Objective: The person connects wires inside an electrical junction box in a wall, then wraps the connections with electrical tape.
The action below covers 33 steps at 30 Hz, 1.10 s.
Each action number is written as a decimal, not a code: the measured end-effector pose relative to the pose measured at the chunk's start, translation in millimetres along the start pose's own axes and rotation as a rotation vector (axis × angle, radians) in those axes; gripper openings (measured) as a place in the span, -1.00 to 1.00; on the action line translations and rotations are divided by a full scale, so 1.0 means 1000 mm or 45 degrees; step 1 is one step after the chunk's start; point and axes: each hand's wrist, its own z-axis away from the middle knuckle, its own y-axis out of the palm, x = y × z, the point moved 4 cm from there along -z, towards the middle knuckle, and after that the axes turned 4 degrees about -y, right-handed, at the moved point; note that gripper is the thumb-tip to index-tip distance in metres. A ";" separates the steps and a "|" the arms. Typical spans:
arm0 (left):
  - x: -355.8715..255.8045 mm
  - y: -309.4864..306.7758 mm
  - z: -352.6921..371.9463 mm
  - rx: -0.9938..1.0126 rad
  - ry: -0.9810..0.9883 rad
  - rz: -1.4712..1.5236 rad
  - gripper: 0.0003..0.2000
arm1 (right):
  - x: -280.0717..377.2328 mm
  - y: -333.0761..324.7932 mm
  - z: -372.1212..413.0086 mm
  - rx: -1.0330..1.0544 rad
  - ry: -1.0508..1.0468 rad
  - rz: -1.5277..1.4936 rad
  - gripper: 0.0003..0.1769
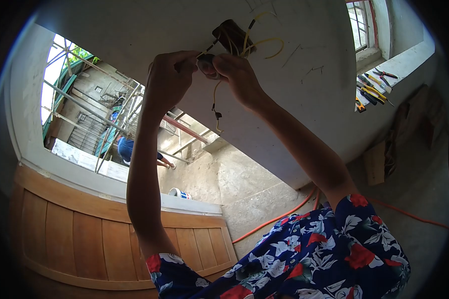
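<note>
We record a grey plastered wall (304, 99) across most of the view, with a wooden panel (85, 234) at lower left. Both hands are raised to the wall. The left hand (169, 79) and right hand (239, 74) meet, each pinched on a small fitting (207, 65) just below a recessed wall box (232, 34). Yellow wires (267, 42) curl out of the box, and one thin wire (215, 107) hangs beneath the fitting. Pliers and cutters (373, 92) lie on the window sill (409, 57), well apart.
</note>
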 end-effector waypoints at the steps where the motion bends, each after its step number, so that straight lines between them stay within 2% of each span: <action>1: 0.000 0.000 0.000 -0.003 -0.009 0.023 -0.71 | 0.000 0.001 -0.001 0.009 -0.002 0.004 -0.64; 6: -0.002 -0.003 0.002 0.013 -0.051 -0.012 -0.66 | 0.000 0.007 -0.004 0.023 -0.043 -0.049 -0.63; 11: -0.001 -0.001 0.002 0.027 -0.053 0.005 -0.64 | 0.000 0.006 -0.003 -0.009 0.033 0.094 -0.64; 14: 0.001 0.000 0.002 0.021 0.034 0.069 -0.62 | -0.006 0.004 -0.006 -0.013 0.038 0.017 -0.64; 17: -0.003 0.000 0.002 0.044 -0.028 0.026 -0.62 | -0.004 0.002 -0.005 -0.014 0.016 0.057 -0.63; 23: -0.002 0.001 0.000 0.105 -0.057 0.087 -0.66 | -0.003 0.001 -0.004 0.025 0.006 0.044 -0.63; 26: 0.001 0.004 0.000 0.111 0.007 0.112 -0.69 | 0.000 0.001 -0.003 0.043 -0.007 0.089 -0.63; 30: -0.002 0.003 0.002 0.029 0.010 0.098 -0.71 | 0.004 0.003 0.001 -0.024 0.007 -0.006 -0.62; 32: -0.003 0.006 0.004 0.009 -0.015 0.047 -0.71 | 0.011 -0.002 0.004 -0.091 -0.081 0.284 -0.63; 33: -0.006 0.006 0.004 -0.056 0.026 0.022 -0.72 | 0.011 -0.004 0.004 -0.089 -0.077 0.286 -0.63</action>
